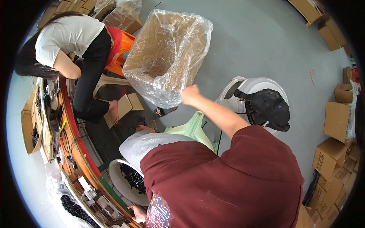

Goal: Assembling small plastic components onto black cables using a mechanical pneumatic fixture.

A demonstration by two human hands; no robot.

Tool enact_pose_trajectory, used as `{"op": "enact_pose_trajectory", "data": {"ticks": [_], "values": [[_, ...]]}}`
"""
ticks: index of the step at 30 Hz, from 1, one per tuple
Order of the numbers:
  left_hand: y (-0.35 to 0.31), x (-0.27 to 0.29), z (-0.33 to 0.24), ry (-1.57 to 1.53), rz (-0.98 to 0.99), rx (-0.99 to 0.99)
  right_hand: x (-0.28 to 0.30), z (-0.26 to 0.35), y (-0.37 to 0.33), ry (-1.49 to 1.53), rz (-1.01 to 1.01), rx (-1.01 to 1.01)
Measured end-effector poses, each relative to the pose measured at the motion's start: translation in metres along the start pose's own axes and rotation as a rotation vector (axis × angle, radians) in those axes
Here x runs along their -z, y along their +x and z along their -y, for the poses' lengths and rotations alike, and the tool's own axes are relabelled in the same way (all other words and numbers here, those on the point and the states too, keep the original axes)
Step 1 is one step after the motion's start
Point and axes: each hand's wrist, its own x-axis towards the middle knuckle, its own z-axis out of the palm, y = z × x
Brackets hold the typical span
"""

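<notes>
Around the workbench

A co-worker in a white top (66, 36) crouches by an orange stool (118, 49); stacked cardboard cartons (334, 159) line the grey floor (262, 45), and a white fan (262, 102) stands nearby.

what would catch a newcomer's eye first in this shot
Most likely the big cardboard box lined with clear plastic, standing open on the grey floor at top centre, with the person's right hand closed in a fist at its near edge. Next, the co-worker in a white top bent over the curved workbench at upper left. At the bottom, the left hand rests by a white bowl of black parts.
</notes>
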Motion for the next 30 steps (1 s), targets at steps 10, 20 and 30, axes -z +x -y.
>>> {"op": "enact_pose_trajectory", "data": {"ticks": [10,20,30], "values": [[0.013,-0.015,0.018,0.085,-0.037,0.040,0.024,0.129,-0.030,0.054,0.085,0.474],[0.023,-0.011,0.015,0.068,-0.062,0.050,0.017,0.200,-0.065,-0.043,-0.035,0.844],[0.025,0.031,-0.009,-0.102,0.005,0.063,0.044,0.234,-0.094,0.045,-0.063,1.028]]}}
